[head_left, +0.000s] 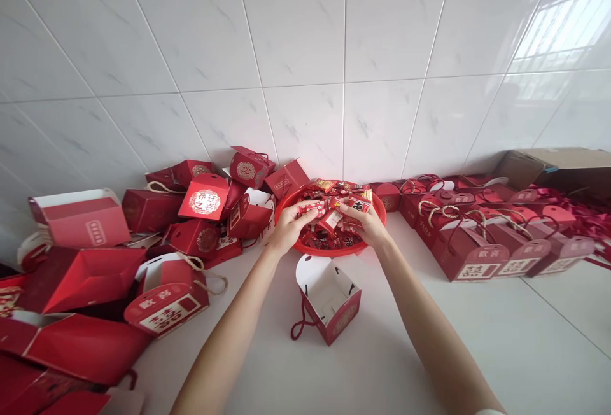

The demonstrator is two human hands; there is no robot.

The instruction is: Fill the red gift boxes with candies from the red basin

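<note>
Both forearms reach forward from the near edge of my view, slanting inward until the hands nearly meet over the red basin (329, 252). The left hand (285, 229) bends at the wrist, thumb laid along a dotted packet (312, 209) that it pinches narrowly against the fingers. The right hand (375, 227) mirrors it, thumb pointing inward, its grip closed on a red packet (359, 205) with dark lettering. Just how the fingers curl beneath, I can't tell.

The basin is round, with a smooth, plastic-looking rim, and sweets (319, 237) in shiny, crinkled wrappers lie heaped inside. Between the forearms, on the pale, smooth counter (382, 364), an open box (344, 318) of folded card shows its white inside and red outside; a dark red cord (301, 327) loops from one side.

To the left, red boxes (90, 221) tumble over one another, some with twisted, straw-coloured rope handles. To the right, more boxes (472, 246) with rounded flaps stand in tidy rows, near a brown carton (563, 159). Glossy, grey-veined tiles (305, 33) rise behind everything.
</note>
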